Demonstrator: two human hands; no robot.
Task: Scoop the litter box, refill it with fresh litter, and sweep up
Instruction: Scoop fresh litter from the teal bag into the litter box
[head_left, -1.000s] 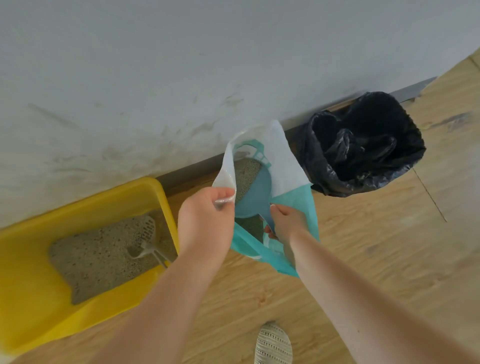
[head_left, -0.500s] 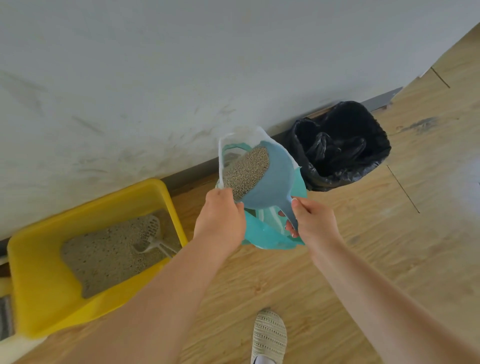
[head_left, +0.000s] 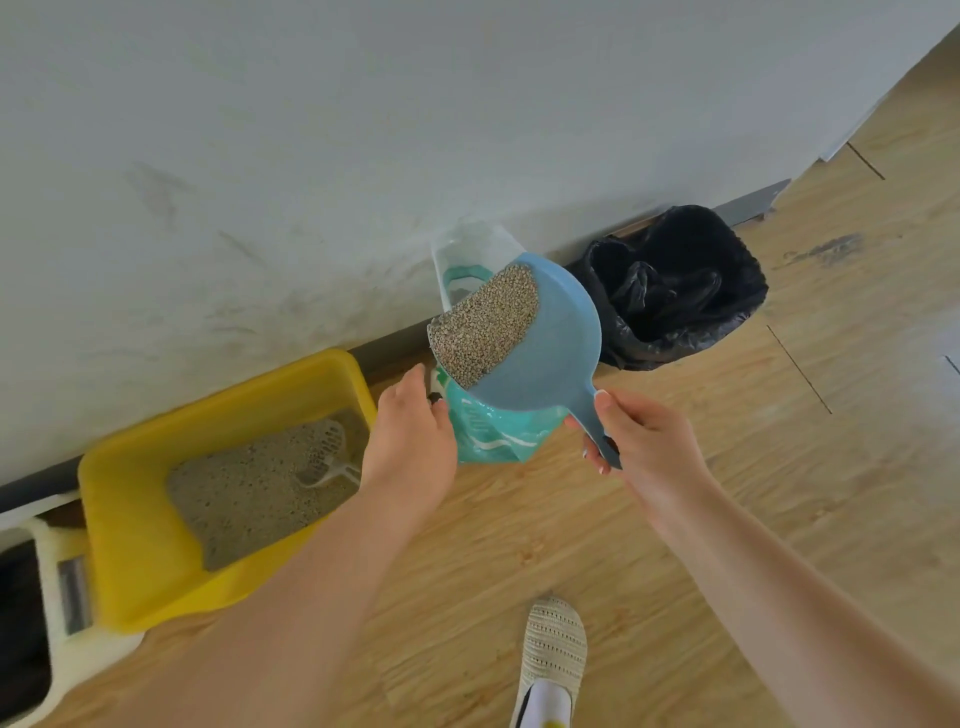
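Our right hand (head_left: 649, 441) grips the handle of the blue scoop (head_left: 540, 358), heaped with litter (head_left: 485, 325), above the teal bag (head_left: 493, 431). Our left hand (head_left: 410, 441) pinches the bag's edge. The yellow litter box (head_left: 140, 545) sits left, the black bin (head_left: 675, 286) right.

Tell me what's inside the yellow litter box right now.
The yellow litter box holds grey litter with a white slotted scoop lying on it. Anything buried under the litter is hidden.
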